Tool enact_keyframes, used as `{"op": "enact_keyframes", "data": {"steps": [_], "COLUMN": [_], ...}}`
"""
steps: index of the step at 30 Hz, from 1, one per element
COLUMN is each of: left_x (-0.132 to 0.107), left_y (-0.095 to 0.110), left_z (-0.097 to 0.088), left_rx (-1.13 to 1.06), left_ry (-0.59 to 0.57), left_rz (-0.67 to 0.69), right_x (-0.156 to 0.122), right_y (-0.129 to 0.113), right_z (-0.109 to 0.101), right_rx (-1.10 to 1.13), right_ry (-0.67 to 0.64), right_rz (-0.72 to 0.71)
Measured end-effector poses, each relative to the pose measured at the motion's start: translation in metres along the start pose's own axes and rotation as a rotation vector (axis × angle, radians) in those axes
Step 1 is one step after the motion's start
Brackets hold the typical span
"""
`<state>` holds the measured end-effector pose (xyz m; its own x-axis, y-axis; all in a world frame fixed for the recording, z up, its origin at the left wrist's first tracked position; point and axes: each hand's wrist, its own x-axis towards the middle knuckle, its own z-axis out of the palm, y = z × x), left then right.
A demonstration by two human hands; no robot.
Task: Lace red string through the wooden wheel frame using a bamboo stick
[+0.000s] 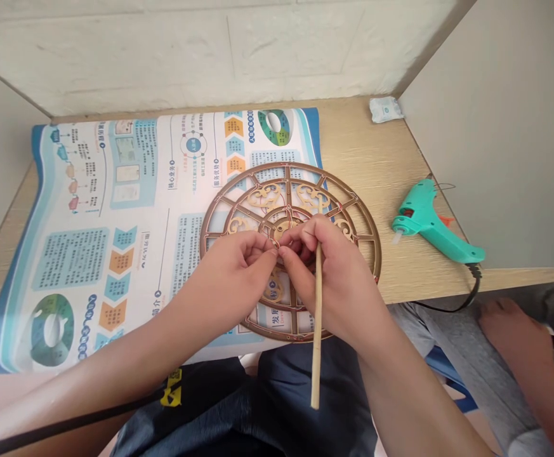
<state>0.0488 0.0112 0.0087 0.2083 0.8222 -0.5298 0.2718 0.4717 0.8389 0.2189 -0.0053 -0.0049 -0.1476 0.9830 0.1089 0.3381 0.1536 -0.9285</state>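
Note:
A round brown lattice frame (375,247) with gold scroll ornaments (313,196) and thin red wires lies flat at the table's front edge. Over its centre, my left hand (241,266) is closed in a pinch. My right hand (336,273) meets it there, thumb and forefinger also pinched. Between the fingertips is a tiny thing, perhaps a wire end, too small to name. A thin wooden stick (317,343) is tucked in the fingers of my right hand, pointing down past the table edge. My hands hide part of the frame's hub.
Beneath the frame, a large printed poster (162,152) covers the table's left side. A teal hot glue gun (441,225) with a black cord lies at the right. A small white packet (386,109) sits by the back wall. Another person's hand (514,330) rests at the lower right.

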Motion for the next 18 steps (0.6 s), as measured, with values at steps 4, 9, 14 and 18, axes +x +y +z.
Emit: {"op": "enact_keyframes", "data": {"steps": [4,9,14,18], "left_x": [-0.0020,-0.0048,-0.0034,-0.0027], "left_y": [0.0021,0.0034,0.0022,0.0028], "left_z": [-0.0007,-0.0018,-0.0024,-0.0010], "left_rx": [-0.003,0.027,0.032,0.087], "left_ry": [0.002,0.011,0.042,0.076], "left_rz": [-0.024,-0.004,-0.001,0.035], "right_x": [0.0010,0.0006,0.0018,0.0034], "right_y": [-0.0001,0.0021,0.0031,0.0031], "right_z": [0.0004,0.0009,0.0030,0.0043], "right_rx": [-0.013,-0.008,0.009,0.005], "right_ry": [0.014,0.045,0.070,0.069], "right_rz": [0.011,0.014,-0.010,-0.008]}}
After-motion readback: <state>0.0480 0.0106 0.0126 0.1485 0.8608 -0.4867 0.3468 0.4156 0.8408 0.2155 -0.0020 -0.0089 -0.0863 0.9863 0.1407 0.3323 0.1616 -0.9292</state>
